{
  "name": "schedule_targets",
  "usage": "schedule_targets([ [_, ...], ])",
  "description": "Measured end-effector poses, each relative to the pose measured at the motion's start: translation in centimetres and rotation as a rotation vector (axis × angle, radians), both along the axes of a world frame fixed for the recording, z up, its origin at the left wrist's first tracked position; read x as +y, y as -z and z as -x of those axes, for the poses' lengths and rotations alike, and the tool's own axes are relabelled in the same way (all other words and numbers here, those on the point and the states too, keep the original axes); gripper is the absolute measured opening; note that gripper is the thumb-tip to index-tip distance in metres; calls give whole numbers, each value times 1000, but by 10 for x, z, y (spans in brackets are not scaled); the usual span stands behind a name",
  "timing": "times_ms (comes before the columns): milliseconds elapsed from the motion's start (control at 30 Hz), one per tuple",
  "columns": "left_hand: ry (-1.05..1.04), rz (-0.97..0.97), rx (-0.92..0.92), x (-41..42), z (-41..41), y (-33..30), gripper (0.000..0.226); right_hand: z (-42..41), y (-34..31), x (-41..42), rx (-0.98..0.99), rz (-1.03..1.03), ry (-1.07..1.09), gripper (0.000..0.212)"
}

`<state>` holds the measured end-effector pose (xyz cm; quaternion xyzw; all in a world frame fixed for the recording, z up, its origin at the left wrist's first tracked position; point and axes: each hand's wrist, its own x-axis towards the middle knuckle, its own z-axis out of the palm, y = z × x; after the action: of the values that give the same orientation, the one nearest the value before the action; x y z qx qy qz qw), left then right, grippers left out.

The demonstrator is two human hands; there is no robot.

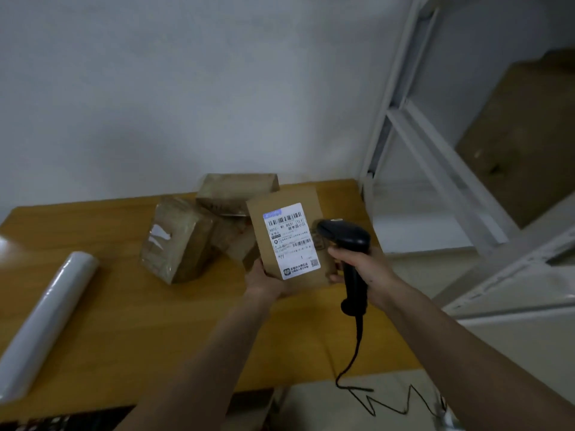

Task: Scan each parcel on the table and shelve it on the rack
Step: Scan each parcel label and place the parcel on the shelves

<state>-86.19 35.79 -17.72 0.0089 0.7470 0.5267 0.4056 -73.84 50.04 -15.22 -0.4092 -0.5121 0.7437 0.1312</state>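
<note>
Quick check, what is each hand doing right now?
Left hand: holds the labelled parcel from below, label facing up.
Right hand: closed grip round the handle of the black scanner, pointed at the label.

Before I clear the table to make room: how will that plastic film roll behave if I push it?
The film roll is a long cylinder lying on its side on the table, so it would probably roll if pushed from the side. Its glossy wrap looks slippery. It seems stiff, keeping a straight shape.
</note>
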Motion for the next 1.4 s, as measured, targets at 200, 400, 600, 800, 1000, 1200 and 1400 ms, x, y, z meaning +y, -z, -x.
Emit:
schedule_targets([
  [200,-6,105,-8,-19,-53,44,89,-47,35,-19,-152,42,-53,25],
  [400,-61,144,-44,-40,-81,77,82,-62,62,-42,-248,49,-82,31],
  [600,-53,196,2,-51,-97,99,89,-65,70,-56,-324,8,-158,28],
  [800,42,344,26,-48,-101,105,96,-73,64,-63,-312,-121,-170,22],
  [1000,56,375,43,-43,-97,109,89,-85,49,-73,-287,-228,-187,13],
  [1200,58,377,33,-42,-97,113,89,-92,38,-85,-278,-216,-211,24],
  [1400,65,389,34,-43,-99,114,89,-96,31,-88,-253,-247,-240,28],
])
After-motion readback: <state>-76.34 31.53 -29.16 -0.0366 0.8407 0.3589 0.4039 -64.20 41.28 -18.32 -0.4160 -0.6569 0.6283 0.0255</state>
